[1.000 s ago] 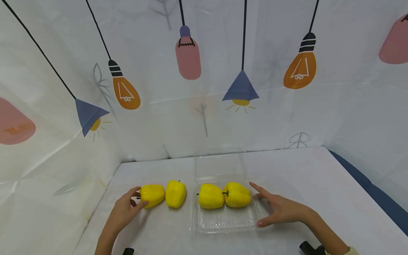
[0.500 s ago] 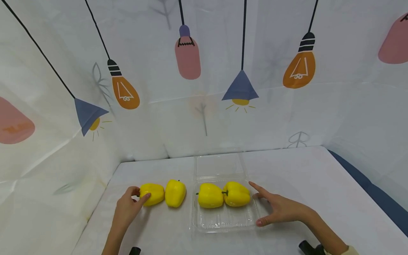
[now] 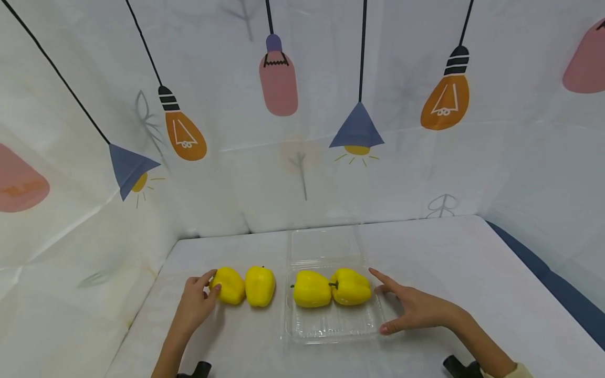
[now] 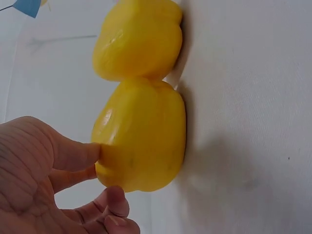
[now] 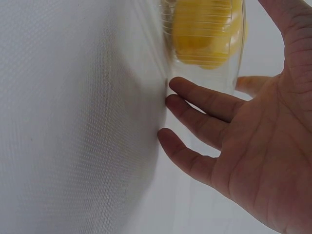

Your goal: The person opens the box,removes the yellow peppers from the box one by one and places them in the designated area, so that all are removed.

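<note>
Two yellow bell peppers lie side by side on the left of the table. My left hand (image 3: 195, 302) pinches the outer bell pepper (image 3: 230, 286) between thumb and index finger. In the left wrist view the thumb presses its side, and the other fingers curl below it. Its neighbour, another yellow bell pepper (image 3: 260, 286), touches it. A clear plastic clamshell box (image 3: 326, 332) stands open to the right, holding a left pepper (image 3: 312, 290) and a right pepper (image 3: 352, 287). Beside the box's right edge, my right hand (image 3: 416, 311) rests with fingers spread, holding nothing.
The box's clear lid (image 3: 325, 244) lies folded back towards the rear of the white table (image 3: 425, 247). A white curtain printed with lamps (image 3: 302, 178) hangs behind and on both sides. Dark wrist mounts (image 3: 460, 367) show at the bottom edge.
My left hand has shifted slightly right and away from me, turning the outer pepper so its stem no longer shows at the left. The right hand and the box stay still.
</note>
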Tool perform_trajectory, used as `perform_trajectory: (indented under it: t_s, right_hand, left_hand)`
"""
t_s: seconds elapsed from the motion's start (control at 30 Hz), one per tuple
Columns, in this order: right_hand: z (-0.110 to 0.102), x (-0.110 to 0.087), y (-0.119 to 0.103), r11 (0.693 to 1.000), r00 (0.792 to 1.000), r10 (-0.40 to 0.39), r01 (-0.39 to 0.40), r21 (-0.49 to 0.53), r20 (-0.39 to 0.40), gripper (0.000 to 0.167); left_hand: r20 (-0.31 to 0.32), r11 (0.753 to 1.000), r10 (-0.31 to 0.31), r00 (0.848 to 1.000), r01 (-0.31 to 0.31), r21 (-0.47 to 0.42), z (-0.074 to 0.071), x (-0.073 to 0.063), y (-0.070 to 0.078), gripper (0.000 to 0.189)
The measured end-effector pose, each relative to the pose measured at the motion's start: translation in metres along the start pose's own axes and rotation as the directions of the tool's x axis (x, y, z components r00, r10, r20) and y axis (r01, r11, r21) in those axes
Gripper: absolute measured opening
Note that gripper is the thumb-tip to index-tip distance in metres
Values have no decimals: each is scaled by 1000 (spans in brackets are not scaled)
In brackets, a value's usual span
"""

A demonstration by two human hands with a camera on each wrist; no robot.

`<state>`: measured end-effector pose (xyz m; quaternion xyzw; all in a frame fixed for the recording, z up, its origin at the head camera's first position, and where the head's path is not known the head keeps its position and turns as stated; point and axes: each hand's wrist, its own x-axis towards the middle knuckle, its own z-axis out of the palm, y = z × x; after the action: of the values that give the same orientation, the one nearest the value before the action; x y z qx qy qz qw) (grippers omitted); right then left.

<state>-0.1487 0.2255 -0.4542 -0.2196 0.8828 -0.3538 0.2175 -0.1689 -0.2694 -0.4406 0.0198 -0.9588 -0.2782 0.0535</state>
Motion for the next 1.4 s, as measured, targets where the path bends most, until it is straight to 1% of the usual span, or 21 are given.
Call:
perform_trajectory:
  t_s: [0.07, 0.2, 0.33, 0.47, 0.57, 0.7, 0.83, 0.97, 1.03, 1.17, 1.4]
  right_hand:
    - [0, 0, 0, 1000, 1000, 0, 0, 7, 2, 111]
    - [1, 0, 1, 1000, 1000, 1, -1, 11, 5, 111]
    - [1, 0, 2, 1000, 1000, 1, -1, 4, 0, 111]
    - [1, 0, 2, 1000, 1000, 10, -10, 0, -2, 111]
    - [1, 0, 1, 1000, 1000, 11, -11, -2, -3, 111]
    - [1, 0, 1, 1000, 1000, 10, -10, -6, -6, 112]
    - [1, 0, 1, 1000, 1000, 6, -6, -4, -6, 112]
    - [1, -1, 1, 1000, 1000, -2, 2, 3, -3, 111]
    - [0, -1, 0, 1000, 1000, -5, 5, 8, -2, 111]
    - [0, -1, 0, 1000, 1000, -4, 4, 13, 2, 111]
    - [0, -1, 1, 1000, 1000, -7, 7, 14, 5, 111]
  left_hand:
    - [7, 1000, -2, 1000, 2, -6, 1, 0, 2, 42]
    - [0, 1000, 23, 1000, -23, -3, 3, 1, 5, 40]
    - [-41, 997, 73, 997, -72, 20, 8, 3, 5, 37]
    - [-94, 993, 114, 989, -111, 36, 10, 4, 4, 35]
    - [-108, 991, 135, 985, -133, 27, 11, 5, 3, 35]
    - [-94, 991, 135, 986, -134, 13, 11, 5, 3, 36]
    - [-82, 995, 102, 991, -101, 18, 11, 3, 5, 37]
    - [-95, 997, 70, 993, -68, 28, 10, -1, 11, 38]
    - [-114, 997, 76, 991, -74, 23, 9, -4, 15, 38]
    - [-143, 994, 107, 984, -108, 3, 7, -9, 25, 39]
    - [-126, 992, 122, 985, -124, -13, 7, -18, 43, 41]
